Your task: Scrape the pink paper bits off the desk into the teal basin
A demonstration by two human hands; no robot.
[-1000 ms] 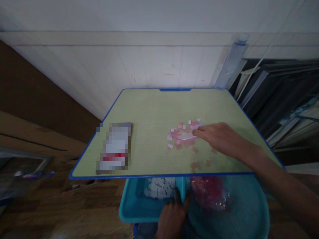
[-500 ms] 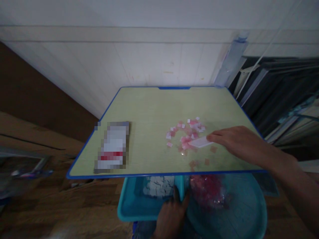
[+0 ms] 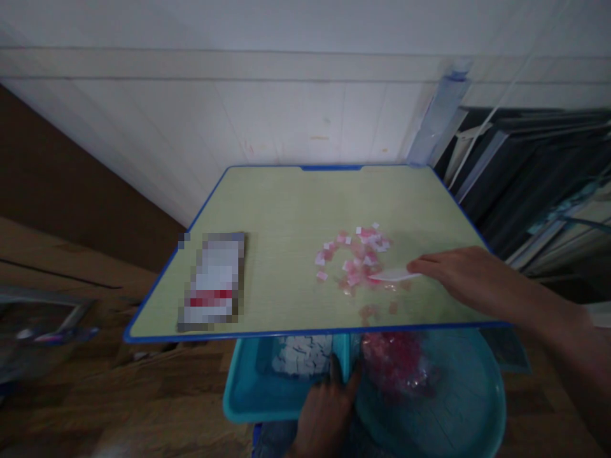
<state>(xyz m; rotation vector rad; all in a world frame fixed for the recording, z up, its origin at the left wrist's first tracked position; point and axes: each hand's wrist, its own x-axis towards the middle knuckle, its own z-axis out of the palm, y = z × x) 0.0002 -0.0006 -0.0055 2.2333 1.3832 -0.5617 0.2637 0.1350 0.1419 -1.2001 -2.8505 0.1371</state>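
My right hand (image 3: 453, 273), over the right side of the small table (image 3: 281, 210), is closed on a thin white flat strip (image 3: 394, 275). The strip's far end touches a loose cluster of small pink and white square pieces (image 3: 356, 264), some of them see-through. Below the table's near edge, my left hand (image 3: 324, 410) pinches the rim of a teal rectangular tub (image 3: 260, 407), with a finger on each side. White pieces (image 3: 303, 356) lie in that tub. A round teal basin (image 3: 458, 407) beside it holds a clear bag of pink-red pieces (image 3: 396, 362).
A pixelated flat object (image 3: 214, 280) lies at the table's left. Behind the far right corner stands a clear bottle (image 3: 439, 117) against the white wall. Dark flat panels (image 3: 534, 172) lean at the right, and a brown wooden surface (image 3: 71, 159) is at the left.
My right hand has shifted slightly right and toward me, and the strip has turned from its broad face to nearly edge-on. My left hand stays at the tub's rim.
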